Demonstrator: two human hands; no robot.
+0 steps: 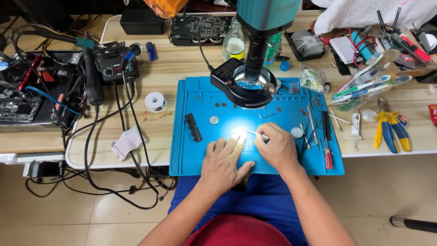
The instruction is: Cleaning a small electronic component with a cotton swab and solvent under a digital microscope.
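My left hand (223, 161) lies flat on the blue work mat (186, 159), its fingertips pressing down at a brightly lit spot (238, 135) under the microscope; whatever sits there is washed out by glare. My right hand (276, 148) is closed around a thin white stick (253, 133), like a cotton swab, whose tip points left into the lit spot next to my left fingertips. The microscope head with its black ring light (248, 84) hangs just beyond both hands.
On the mat lie a black bar (193, 127), a coin cell (214, 120), tweezers and screwdrivers (318, 132). A solder spool (155, 101), a grey cloth (127, 142) and soldering station cables lie left. Yellow-handled pliers (391, 130), a glue tube and toothbrushes lie right. Bottles stand behind.
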